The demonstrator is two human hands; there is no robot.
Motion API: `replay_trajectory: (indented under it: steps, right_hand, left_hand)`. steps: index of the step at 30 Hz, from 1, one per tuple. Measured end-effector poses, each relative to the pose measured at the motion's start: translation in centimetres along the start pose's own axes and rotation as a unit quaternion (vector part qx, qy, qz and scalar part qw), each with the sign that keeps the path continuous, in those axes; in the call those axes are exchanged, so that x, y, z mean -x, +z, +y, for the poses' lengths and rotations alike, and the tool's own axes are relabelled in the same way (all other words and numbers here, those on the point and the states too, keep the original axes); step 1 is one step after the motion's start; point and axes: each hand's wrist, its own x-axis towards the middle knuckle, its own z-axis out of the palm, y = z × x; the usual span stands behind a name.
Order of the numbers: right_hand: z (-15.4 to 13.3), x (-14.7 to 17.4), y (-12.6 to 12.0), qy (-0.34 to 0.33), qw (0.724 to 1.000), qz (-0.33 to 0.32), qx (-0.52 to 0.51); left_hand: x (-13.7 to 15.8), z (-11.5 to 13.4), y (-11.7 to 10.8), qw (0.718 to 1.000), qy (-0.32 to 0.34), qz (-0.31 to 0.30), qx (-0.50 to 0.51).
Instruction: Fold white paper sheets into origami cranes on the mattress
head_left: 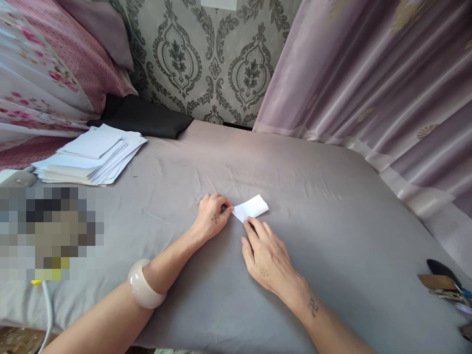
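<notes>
A small folded piece of white paper point(252, 207) lies on the grey sheet near the middle of the view, its left end tapering to a point. My left hand point(214, 214) pinches that pointed left corner between thumb and fingertips. On the near edge of the paper rest the fingertips of my right hand point(266, 253); its fingers are stretched out, with the thumb apart from them. A pale bangle point(145, 285) circles my left forearm.
A stack of white paper point(92, 155) lies at the back left, beside a folded black cloth point(147, 115). Purple curtains point(350, 73) hang on the right. A white cable point(47, 309) runs at the lower left. Small items, including a brown piece point(437, 281), sit at the right edge.
</notes>
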Motion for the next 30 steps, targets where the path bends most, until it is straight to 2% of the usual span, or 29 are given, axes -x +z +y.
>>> replay_trajectory:
  steps: [9,11,13,16,19,22,24,25,27,28,30]
  right_hand:
    - [0.0,-1.8,-0.1,0.003,1.000,0.001,-0.012]
    - [0.6,-2.1,0.0,0.004,0.998,0.013,-0.066]
    - [1.4,-2.3,0.0,0.022,0.986,0.033,-0.164]
    - [2.3,-2.4,0.1,0.121,0.938,0.078,-0.316]
    - [2.4,-2.5,0.1,0.203,0.882,0.106,-0.413]
    - [2.0,-2.8,0.3,0.222,0.821,0.093,-0.518]
    - [2.0,-3.0,0.5,0.237,0.786,0.093,-0.564]
    - [2.1,-3.1,0.7,0.246,0.779,0.100,-0.568]
    - [2.7,-3.3,1.1,0.258,0.794,0.115,-0.539]
    - [3.1,-3.4,1.3,0.259,0.814,0.119,-0.506]
    - [3.9,-3.4,1.3,0.247,0.865,0.118,-0.421]
  left_hand:
    - [0.1,-0.2,0.3,1.000,-0.004,0.013,0.002]
    - [0.2,-0.1,0.1,1.000,-0.008,0.005,0.010]
    - [0.2,0.0,-0.1,1.000,-0.010,0.003,0.018]
    - [0.3,0.4,-0.4,0.999,0.009,0.014,0.034]
    - [0.9,0.9,-0.2,0.988,0.121,0.074,0.060]
    - [1.7,1.3,0.5,0.951,0.280,0.128,0.038]
    - [2.2,1.5,1.0,0.925,0.363,0.111,0.008]
    - [2.3,1.5,1.1,0.916,0.392,0.087,0.002]
    - [2.6,1.8,1.0,0.907,0.418,0.042,0.014]
    - [2.7,1.9,0.8,0.909,0.414,0.031,0.030]
    - [2.7,2.0,0.2,0.920,0.384,0.047,0.057]
